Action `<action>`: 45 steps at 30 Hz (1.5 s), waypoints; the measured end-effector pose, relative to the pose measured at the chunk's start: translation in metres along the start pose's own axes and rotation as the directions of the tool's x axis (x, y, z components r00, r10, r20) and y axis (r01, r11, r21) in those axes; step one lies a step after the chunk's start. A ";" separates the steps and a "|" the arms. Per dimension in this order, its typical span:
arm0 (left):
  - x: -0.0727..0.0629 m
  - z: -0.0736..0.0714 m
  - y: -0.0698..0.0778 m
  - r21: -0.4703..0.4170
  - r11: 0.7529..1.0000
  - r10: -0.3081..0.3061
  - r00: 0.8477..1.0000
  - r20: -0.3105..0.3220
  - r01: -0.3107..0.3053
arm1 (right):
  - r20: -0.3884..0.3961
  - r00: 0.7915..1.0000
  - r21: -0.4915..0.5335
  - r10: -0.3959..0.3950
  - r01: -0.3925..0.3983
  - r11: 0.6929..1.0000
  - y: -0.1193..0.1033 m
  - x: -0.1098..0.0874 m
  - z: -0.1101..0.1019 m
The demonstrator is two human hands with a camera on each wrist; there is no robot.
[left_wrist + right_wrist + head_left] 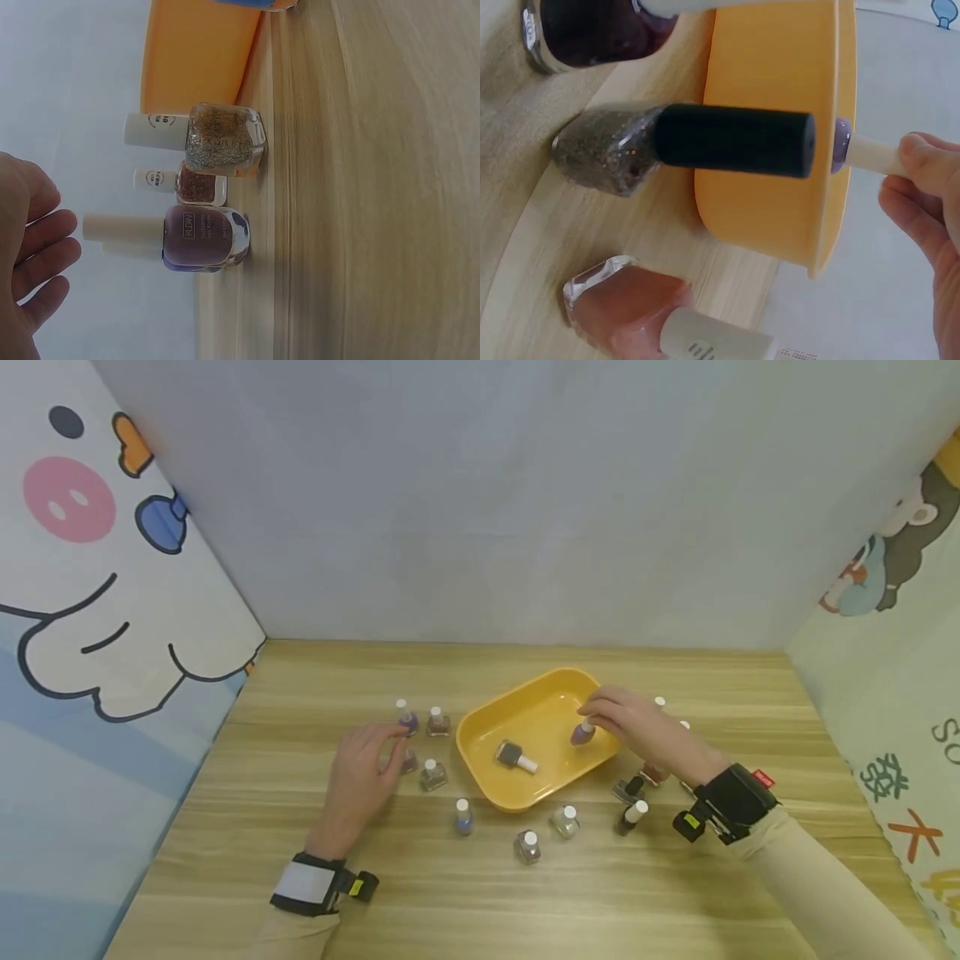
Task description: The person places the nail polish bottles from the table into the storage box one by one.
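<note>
Fingers [924, 161] pinch 1 purple bottle [582, 734] (right hand [633, 724]) — left hand [360, 777] relaxed — wood-grain table [435, 910], grey wall [517, 502].

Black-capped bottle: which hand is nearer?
Right. The right hand is just beyond the black-capped bottle, holding a purple bottle at the yellow tray; the left hand is farther off, left of the tray.

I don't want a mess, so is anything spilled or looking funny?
I see no spill. One dark bottle lies on its side in the yellow tray, though bottles outside stand upright. A glittery bottle has a black cap; other visible caps look pale.
</note>
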State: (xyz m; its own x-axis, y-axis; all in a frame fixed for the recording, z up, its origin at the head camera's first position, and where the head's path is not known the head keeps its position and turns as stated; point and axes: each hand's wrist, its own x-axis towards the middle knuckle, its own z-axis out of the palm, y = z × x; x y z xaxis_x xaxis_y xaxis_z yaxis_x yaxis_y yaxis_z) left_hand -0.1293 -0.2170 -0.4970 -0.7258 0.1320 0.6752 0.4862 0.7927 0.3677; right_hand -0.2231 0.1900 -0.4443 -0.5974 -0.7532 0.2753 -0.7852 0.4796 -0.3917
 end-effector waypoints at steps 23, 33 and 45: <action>-0.001 0.002 0.003 -0.009 1.000 -0.014 1.000 0.006 0.014 | 0.201 0.979 -0.064 0.024 -0.011 0.998 0.007 0.026 0.007; -0.002 0.005 0.004 -0.015 1.000 -0.002 1.000 -0.007 0.002 | 0.273 0.960 -0.041 0.060 -0.051 0.998 0.010 0.042 0.008; -0.002 0.006 0.006 -0.022 1.000 -0.006 1.000 -0.006 0.006 | 0.340 0.936 -0.043 0.097 -0.087 0.995 0.012 0.058 0.014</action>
State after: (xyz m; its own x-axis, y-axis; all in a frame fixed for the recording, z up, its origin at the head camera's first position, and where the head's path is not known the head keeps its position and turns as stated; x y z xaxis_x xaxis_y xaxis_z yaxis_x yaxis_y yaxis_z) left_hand -0.1279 -0.2092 -0.4997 -0.7261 0.1235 0.6764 0.4921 0.7804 0.3857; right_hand -0.2643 0.1460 -0.4449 -0.5797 -0.8111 -0.0786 -0.7363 0.5626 -0.3759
